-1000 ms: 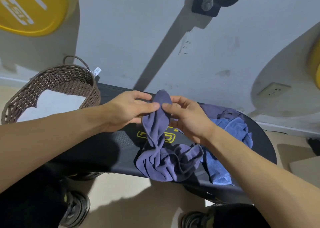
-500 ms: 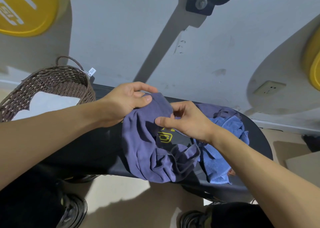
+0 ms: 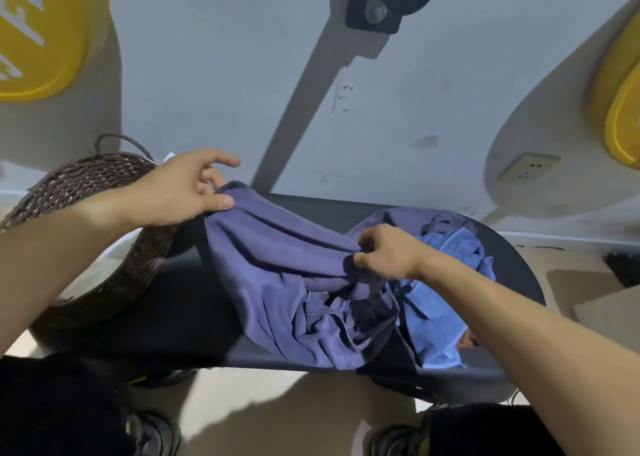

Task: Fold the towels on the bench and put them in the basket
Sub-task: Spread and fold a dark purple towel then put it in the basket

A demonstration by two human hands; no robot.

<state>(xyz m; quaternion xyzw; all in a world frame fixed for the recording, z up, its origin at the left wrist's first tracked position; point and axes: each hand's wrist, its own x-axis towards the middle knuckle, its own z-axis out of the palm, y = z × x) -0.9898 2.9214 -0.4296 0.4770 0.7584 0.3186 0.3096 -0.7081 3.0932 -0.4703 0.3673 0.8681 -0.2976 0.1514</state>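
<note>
A purple towel (image 3: 277, 268) lies half spread over the black bench (image 3: 180, 317), its lower part still bunched. My left hand (image 3: 183, 188) pinches its far left corner between thumb and fingers, close to the basket. My right hand (image 3: 388, 251) grips a fold along the towel's upper edge near the bench's middle. A light blue towel (image 3: 440, 303) lies crumpled at the right, with another purple towel (image 3: 408, 216) behind it. The brown wicker basket (image 3: 104, 192) stands on the bench's left end; my left forearm hides most of its inside.
A grey wall rises right behind the bench, with a socket (image 3: 526, 171) at the right. Yellow weight plates (image 3: 41, 32) hang at the upper left and right edges. A black bracket (image 3: 377, 1) is fixed to the wall above. My shoes (image 3: 152, 431) show on the floor below.
My hands have pulled apart, the left toward the basket and the right staying near the middle. The purple towel has gone from a hanging bunch to a stretched sheet over the bench.
</note>
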